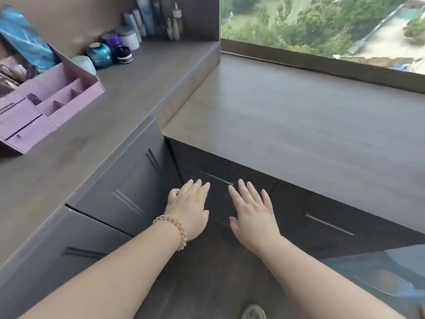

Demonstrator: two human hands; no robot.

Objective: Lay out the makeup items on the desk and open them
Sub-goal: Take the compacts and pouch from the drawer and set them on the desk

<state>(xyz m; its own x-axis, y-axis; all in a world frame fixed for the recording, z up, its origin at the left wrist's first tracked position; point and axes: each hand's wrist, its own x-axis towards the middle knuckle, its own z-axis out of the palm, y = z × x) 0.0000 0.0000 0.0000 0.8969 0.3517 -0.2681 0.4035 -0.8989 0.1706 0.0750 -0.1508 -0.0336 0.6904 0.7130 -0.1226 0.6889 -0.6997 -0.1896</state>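
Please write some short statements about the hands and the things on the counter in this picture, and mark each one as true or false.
1. The left hand and the right hand have straight fingers and hold nothing. True.
2. A spiral band is worn behind the right hand. False: the spiral band sits just behind the left hand.
3. The purple organizer stands on the left counter. True.
4. The teal jar lies on the surface under the window. False: the teal jar stands on the left counter, behind the purple organizer.
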